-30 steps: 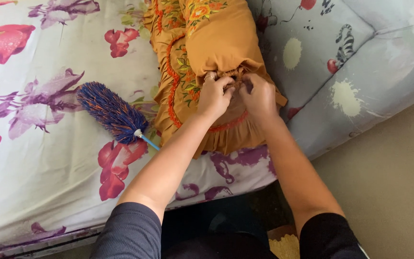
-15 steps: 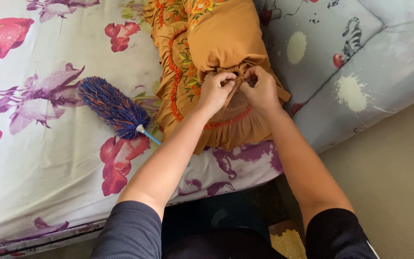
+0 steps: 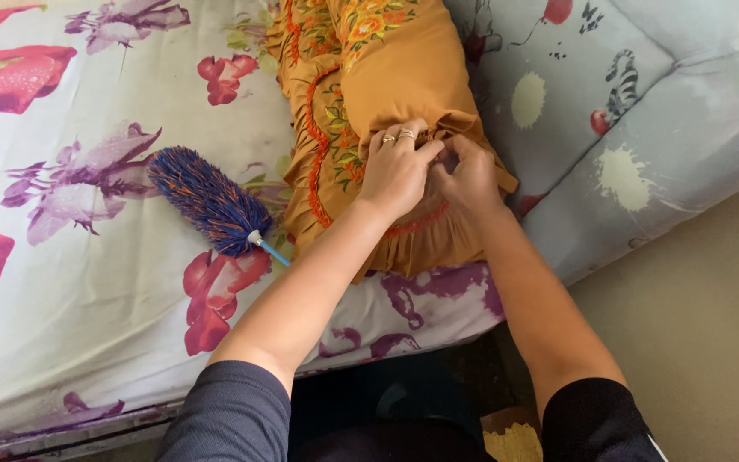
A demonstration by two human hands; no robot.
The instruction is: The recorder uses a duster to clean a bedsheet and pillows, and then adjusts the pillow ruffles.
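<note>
No packages, no labels, no signs, no screens in view

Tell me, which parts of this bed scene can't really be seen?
Head view only:
- Opening of the orange pillow cover: covered by left hand and right hand.
- Pillow's far end: cut off by the top edge.
- Blue duster: handle runs under the cover's frill.
- Right fingertips: tucked into fabric.

A home bedroom. A bed sheet point(image 3: 87, 282) printed with large flowers covers a mattress left of the fingers point(image 3: 399, 141); a grey cartoon-print quilt point(image 3: 643, 128) lies to their right (edge hanging toward the bare floor point(image 3: 703, 342)); a blue feather duster point(image 3: 207, 201) rests nearby.
</note>
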